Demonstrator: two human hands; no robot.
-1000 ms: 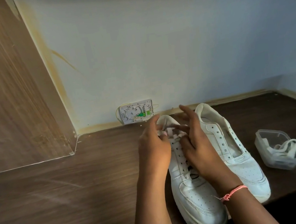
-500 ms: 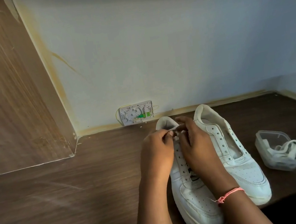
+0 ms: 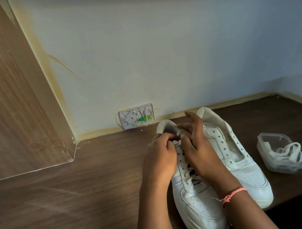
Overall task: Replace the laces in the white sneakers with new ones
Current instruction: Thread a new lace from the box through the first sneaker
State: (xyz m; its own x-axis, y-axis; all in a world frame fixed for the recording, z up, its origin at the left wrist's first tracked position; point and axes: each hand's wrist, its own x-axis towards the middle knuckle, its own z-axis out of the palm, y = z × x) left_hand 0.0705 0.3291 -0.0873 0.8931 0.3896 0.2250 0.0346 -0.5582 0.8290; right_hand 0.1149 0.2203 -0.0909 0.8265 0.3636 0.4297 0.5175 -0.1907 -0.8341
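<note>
Two white sneakers stand side by side on the dark wooden surface, toes toward me. The left sneaker carries a white lace up its eyelets. My left hand has its fingers curled at the top of that lace, near the tongue. My right hand pinches the lace end there too, with its other fingers lifted. The right sneaker has bare eyelets and no lace.
A clear plastic container with a bundle of white laces sits to the right of the shoes. A small white wall box with a green plug sits behind them. A wooden panel rises at the left.
Both hands stayed at the top of the left sneaker's lace. My right hand's fingers closed over the lace, then lifted and spread again. The view shifted slightly.
</note>
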